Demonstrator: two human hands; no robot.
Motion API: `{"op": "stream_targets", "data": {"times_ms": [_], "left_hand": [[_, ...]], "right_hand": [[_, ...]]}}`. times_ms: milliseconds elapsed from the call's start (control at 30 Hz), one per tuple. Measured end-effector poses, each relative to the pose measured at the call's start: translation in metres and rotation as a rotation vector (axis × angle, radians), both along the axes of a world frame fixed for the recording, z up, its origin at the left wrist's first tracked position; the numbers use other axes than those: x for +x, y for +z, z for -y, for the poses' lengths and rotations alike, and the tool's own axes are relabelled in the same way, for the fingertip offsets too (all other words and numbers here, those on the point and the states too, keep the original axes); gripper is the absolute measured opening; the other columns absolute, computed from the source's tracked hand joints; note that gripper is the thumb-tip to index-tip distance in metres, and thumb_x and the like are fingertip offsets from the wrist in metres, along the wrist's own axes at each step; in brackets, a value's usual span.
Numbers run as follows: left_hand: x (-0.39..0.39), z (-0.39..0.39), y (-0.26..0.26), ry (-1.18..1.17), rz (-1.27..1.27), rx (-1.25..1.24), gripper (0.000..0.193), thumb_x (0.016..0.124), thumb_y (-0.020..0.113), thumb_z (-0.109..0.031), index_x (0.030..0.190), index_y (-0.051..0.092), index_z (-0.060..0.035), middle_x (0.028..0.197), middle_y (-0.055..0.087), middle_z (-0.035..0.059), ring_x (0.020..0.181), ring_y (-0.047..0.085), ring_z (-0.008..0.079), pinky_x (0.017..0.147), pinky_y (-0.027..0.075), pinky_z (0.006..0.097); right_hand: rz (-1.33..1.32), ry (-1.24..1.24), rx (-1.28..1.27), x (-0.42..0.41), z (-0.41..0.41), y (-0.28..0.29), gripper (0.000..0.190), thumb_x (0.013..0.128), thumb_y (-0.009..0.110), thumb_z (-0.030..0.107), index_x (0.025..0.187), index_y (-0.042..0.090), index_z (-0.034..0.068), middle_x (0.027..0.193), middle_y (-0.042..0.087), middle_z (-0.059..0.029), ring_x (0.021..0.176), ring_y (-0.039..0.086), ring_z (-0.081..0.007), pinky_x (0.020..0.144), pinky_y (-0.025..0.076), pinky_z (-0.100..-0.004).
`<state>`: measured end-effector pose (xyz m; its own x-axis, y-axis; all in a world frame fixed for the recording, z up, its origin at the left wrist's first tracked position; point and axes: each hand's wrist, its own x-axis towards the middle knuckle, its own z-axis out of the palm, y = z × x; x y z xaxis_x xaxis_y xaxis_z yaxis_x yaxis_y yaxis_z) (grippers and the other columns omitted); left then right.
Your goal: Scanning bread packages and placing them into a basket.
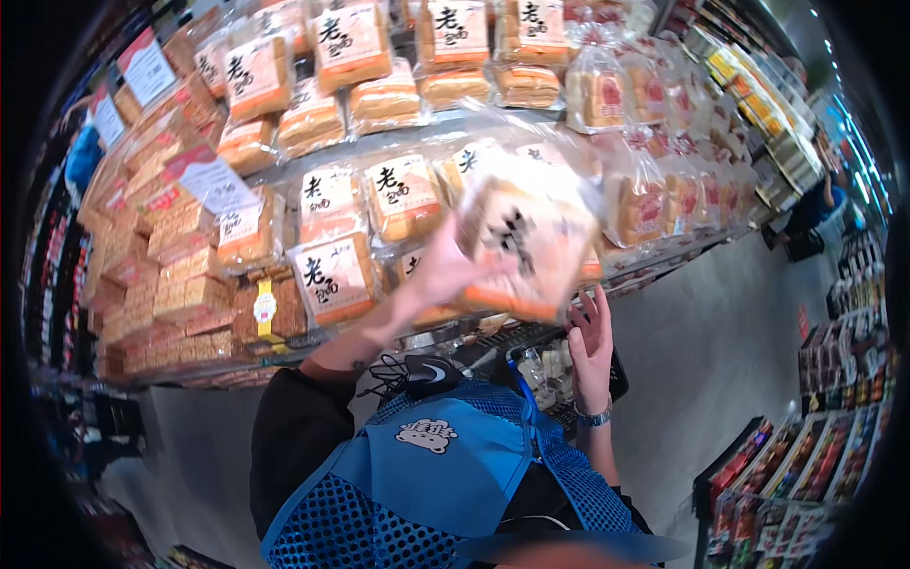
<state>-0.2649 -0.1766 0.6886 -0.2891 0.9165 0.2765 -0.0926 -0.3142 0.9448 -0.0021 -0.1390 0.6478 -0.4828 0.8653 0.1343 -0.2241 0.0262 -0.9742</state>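
Note:
My left hand [455, 267] grips the left side of a clear-wrapped bread loaf [533, 249] with a printed label, blurred and tilted above the front of the display. Its thumb lies across the label. My right hand [591, 334], with a metal watch [594, 416] on the wrist, is raised by the loaf's lower right corner, fingers apart. Whether its fingertips touch the wrapper cannot be told. Behind the loaf, similar packaged bread [404, 195] lies in rows on the tiered display. One more such package [334, 277] sits left of my left forearm.
Boxed pastries [188, 291] and price signs [213, 178] stand at the left. Bagged loaves [636, 199] line the right side. Below my right hand is a shopping basket or cart [544, 377] holding wrapped items. Snack shelves [789, 462] stand across the grey floor [682, 355]; another person [817, 206] is farther off.

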Motion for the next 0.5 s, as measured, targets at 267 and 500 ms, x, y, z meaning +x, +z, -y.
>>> {"op": "stream_targets", "data": {"times_ms": [267,500], "left_hand": [[-0.081,-0.205,0.005,0.291,-0.073,0.286,0.071,0.071,0.089,-0.017,0.124,0.046,0.0006,0.116,0.064,0.0129,0.108,0.061,0.0187,0.095,0.051,0.0346],[-0.078,-0.312,-0.084,0.622,-0.555,-0.055,0.101,0.063,0.091,-0.043,0.138,0.037,-0.0005,0.129,0.056,0.024,0.12,0.056,0.0358,0.104,0.043,0.0422]], "right_hand": [[0.157,-0.293,-0.019,0.056,0.025,-0.05,0.066,0.094,0.063,0.01,0.15,0.03,0.005,0.147,0.039,-0.0164,0.129,0.046,-0.0238,0.109,0.038,-0.0377],[0.17,-0.663,-0.272,0.107,0.078,-0.097,0.049,0.098,0.06,0.012,0.142,0.041,0.003,0.128,0.055,-0.0108,0.111,0.056,-0.0158,0.093,0.048,-0.0293]]}}
